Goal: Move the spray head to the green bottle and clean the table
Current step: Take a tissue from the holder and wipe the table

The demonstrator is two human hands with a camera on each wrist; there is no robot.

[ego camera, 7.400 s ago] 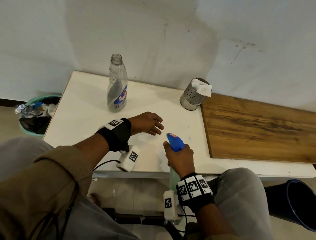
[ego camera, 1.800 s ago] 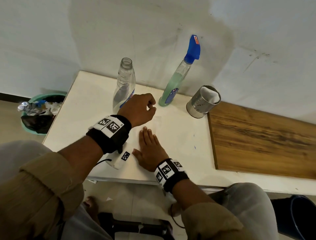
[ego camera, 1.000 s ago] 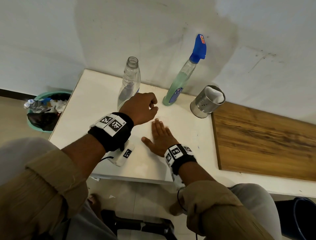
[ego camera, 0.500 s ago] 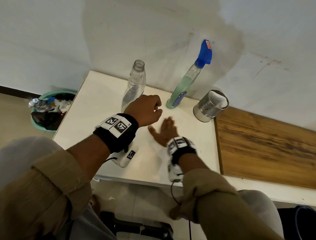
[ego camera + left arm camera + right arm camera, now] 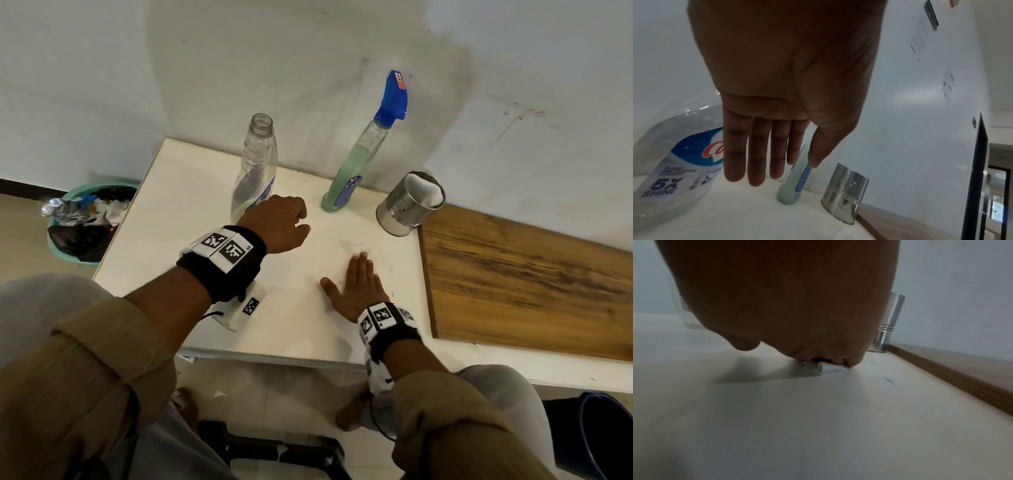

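In the head view, the green bottle (image 5: 356, 164) stood at the back of the table (image 5: 191, 192), near the wall. The blue spray head (image 5: 394, 96) was on top of it. A few seconds before, our right hand (image 5: 356, 287) had held that bottle low by the front edge of the table. So we think the first part of the job was done. The clear bottle (image 5: 255, 171) stood beside it with no top on. The right hand lay flat on the table, fingers straight and together. It had slid away from us and toward the metal cup (image 5: 409, 205) since a moment ago. That looked like wiping to us. Our left hand (image 5: 277, 224) hung over the table near the clear bottle and had hardly moved.

In the left wrist view, the left hand's fingers hung down loose. They held nothing. Both bottles and the cup stood behind them.

In the right wrist view, the right hand pressed down on a small white tissue (image 5: 810, 367). Only a bit of it peeked out from under the fingers. The cleaning had begun, and we think much of the table was still left to wipe.
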